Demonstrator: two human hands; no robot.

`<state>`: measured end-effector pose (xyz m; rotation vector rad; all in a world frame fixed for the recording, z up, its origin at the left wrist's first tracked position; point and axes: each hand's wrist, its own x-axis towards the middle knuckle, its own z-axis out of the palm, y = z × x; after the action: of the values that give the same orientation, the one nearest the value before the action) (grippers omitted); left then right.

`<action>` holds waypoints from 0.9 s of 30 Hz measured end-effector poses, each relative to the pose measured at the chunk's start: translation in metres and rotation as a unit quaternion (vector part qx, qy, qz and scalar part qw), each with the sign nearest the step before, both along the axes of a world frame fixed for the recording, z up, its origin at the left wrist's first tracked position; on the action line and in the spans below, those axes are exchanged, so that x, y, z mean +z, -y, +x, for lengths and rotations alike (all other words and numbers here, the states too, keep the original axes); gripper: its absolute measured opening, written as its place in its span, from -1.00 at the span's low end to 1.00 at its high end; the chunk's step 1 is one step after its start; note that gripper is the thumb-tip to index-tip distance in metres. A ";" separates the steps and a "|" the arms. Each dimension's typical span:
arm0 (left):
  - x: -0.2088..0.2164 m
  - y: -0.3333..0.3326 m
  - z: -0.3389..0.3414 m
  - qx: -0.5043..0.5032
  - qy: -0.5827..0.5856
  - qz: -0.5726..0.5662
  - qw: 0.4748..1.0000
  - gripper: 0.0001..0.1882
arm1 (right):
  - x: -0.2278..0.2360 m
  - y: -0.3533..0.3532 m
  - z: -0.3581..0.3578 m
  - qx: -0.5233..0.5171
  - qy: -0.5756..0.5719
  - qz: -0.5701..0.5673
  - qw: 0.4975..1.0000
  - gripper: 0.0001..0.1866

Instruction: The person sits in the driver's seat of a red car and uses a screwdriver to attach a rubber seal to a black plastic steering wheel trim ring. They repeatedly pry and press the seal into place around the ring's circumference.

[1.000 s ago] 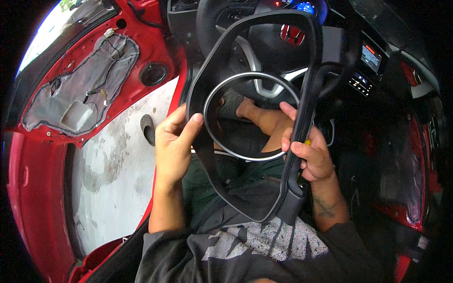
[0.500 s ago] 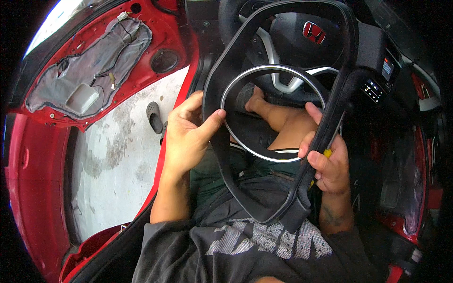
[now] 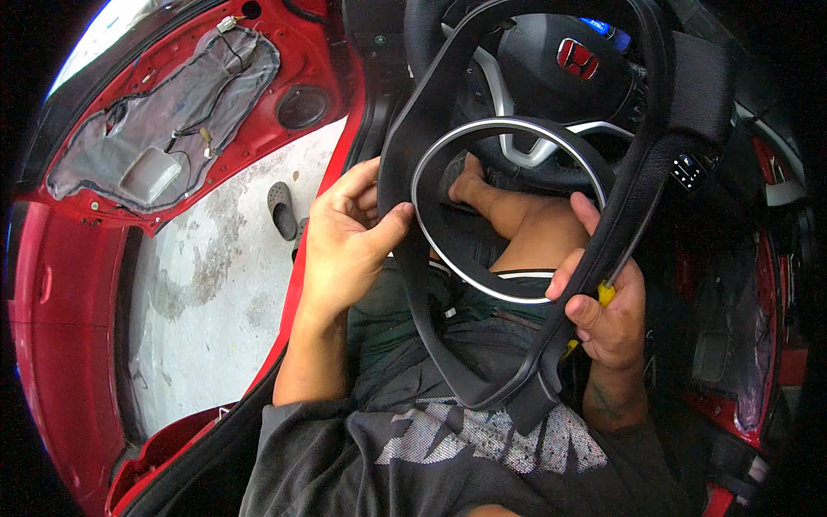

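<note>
A long black trim frame (image 3: 424, 323), looped with a padded right side, hangs upright before me. Within its outline is a round black ring (image 3: 417, 185) with a silver edge; whether it is fixed to the frame I cannot tell. At the frame's left edge, my left hand (image 3: 349, 228) pinches it between thumb and fingers, the thumb tip close to the ring. My right hand (image 3: 607, 302) wraps the frame's lower right side, fingertips at the ring's lower edge. That palm also holds a yellow-handled screwdriver (image 3: 606, 294), its thin shaft pointing upward.
Behind the frame is the steering wheel (image 3: 508, 95), with a blue object (image 3: 607, 33) past it. The red car door (image 3: 332, 73), stripped of its panel, stands open at left. Grey clogs (image 3: 281, 211) lie on the concrete floor (image 3: 207, 319). My bare leg (image 3: 521, 220) is under the ring.
The frame and ring have shifted slightly right with both hands still on them. More of the screwdriver shaft shows. The blue object has come into sight, and the dashboard screen is now covered.
</note>
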<state>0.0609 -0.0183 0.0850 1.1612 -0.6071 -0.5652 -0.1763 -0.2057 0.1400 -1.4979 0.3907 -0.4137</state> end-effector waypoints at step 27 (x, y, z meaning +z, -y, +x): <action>0.004 -0.006 -0.005 0.015 -0.005 -0.014 1.000 -0.57 | -0.006 0.004 -0.004 -0.052 -0.016 -0.079 0.995 -0.03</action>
<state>0.0557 -0.0122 0.0887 1.1382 -0.5859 -0.5343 -0.1806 -0.2094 0.1342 -1.6441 0.4715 -0.5131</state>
